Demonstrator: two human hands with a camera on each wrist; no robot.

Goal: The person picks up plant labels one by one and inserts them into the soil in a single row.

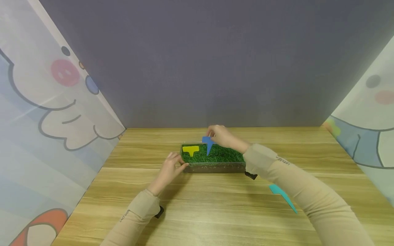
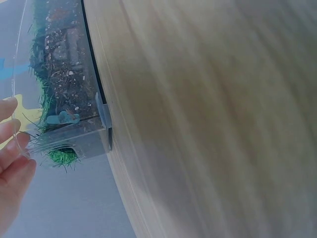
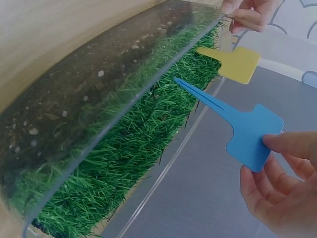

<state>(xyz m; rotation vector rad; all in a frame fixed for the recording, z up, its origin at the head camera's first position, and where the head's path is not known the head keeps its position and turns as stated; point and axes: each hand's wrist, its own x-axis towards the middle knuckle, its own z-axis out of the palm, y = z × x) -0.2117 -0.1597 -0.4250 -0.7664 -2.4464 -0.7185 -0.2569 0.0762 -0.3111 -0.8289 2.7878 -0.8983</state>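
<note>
A clear plastic box holds dark soil with green grass on top. My left hand pinches the box's rim at its left end, thumb on one side and fingers on the other. My right hand pinches the broad head of a blue T-shaped plant label between thumb and fingers. Its pointed tip is angled down, close over the grass. To the left of it, a yellow plant label stands in the grass near the left end of the box.
A teal plant label lies on the wooden table, partly beside the right forearm. A dark grey panel rises behind the table. Cartoon-printed walls stand at both sides.
</note>
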